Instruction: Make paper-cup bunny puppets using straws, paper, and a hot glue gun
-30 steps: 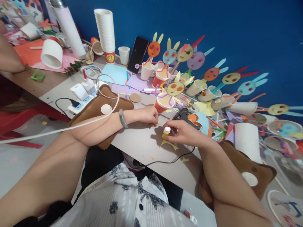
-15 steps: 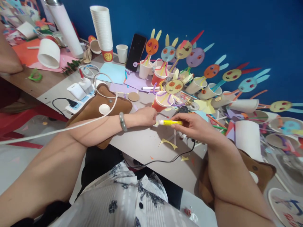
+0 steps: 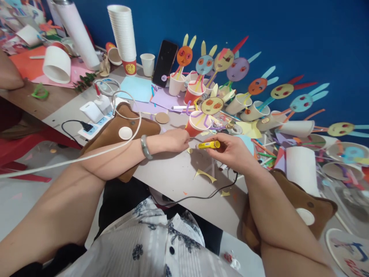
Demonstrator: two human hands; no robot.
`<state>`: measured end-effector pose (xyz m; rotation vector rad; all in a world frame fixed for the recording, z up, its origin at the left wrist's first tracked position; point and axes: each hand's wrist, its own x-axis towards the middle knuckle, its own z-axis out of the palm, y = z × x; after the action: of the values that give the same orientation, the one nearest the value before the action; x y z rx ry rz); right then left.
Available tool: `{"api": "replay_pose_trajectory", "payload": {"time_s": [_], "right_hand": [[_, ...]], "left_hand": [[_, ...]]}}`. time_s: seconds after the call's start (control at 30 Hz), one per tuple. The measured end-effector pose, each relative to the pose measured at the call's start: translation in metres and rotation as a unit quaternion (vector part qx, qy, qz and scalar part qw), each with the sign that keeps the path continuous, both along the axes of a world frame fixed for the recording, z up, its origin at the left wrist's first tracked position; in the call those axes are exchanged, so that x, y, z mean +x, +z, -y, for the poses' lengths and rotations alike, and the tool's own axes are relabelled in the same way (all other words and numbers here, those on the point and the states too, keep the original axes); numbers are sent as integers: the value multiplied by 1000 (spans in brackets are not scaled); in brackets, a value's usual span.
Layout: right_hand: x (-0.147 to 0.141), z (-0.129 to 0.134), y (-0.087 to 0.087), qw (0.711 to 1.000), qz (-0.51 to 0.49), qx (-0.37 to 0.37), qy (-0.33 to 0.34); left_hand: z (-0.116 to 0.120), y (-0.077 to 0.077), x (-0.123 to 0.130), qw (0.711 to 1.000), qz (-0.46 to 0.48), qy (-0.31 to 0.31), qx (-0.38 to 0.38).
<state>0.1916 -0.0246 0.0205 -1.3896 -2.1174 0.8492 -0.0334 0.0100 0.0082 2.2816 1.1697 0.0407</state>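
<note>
In my right hand point(image 3: 230, 151) is a yellow glue stick point(image 3: 208, 145), its pale end pointing left and slightly tilted. My left hand point(image 3: 179, 141), a bracelet on its wrist, rests low over the table with fingers curled together. At its fingertips is a small pale-yellow paper circle point(image 3: 189, 151), pinched against the table, partly hidden. Just beyond both hands stands a red paper cup point(image 3: 198, 124) holding a yellow rabbit-face figure point(image 3: 212, 105) with pipe-cleaner limbs. A curved yellow paper scrap point(image 3: 205, 176) lies nearer my body.
Several rabbit figures in cups line the blue wall, including an orange one point(image 3: 184, 56). A tall cup stack point(image 3: 123, 36) and a phone point(image 3: 165, 63) stand behind. Brown cushions point(image 3: 141, 125) lie under my arms. A white cable point(image 3: 98, 152) crosses my left forearm; a black cable point(image 3: 198, 197) runs along the front.
My right hand has drawn the glue stick slightly up and turned it, leaving a gap beside the paper circle. My left hand has shifted slightly left and flattened a little.
</note>
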Motion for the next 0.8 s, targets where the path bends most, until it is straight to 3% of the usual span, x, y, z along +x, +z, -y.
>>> {"api": "replay_pose_trajectory", "payload": {"time_s": [0.17, 0.3, 0.47, 0.8], "right_hand": [[-4, 0, -3, 1000, -5, 2, 2], [-7, 0, -5, 999, -20, -22, -11], [-9, 0, -12, 999, -17, -26, -15], [-16, -1, -14, 999, -7, -32, -8]], "left_hand": [[9, 16, -10, 993, 3, -105, 46], [16, 18, -14, 982, -11, -176, 73], [21, 13, -17, 975, -16, -193, 105], [26, 18, -15, 959, -102, -236, 118]]}}
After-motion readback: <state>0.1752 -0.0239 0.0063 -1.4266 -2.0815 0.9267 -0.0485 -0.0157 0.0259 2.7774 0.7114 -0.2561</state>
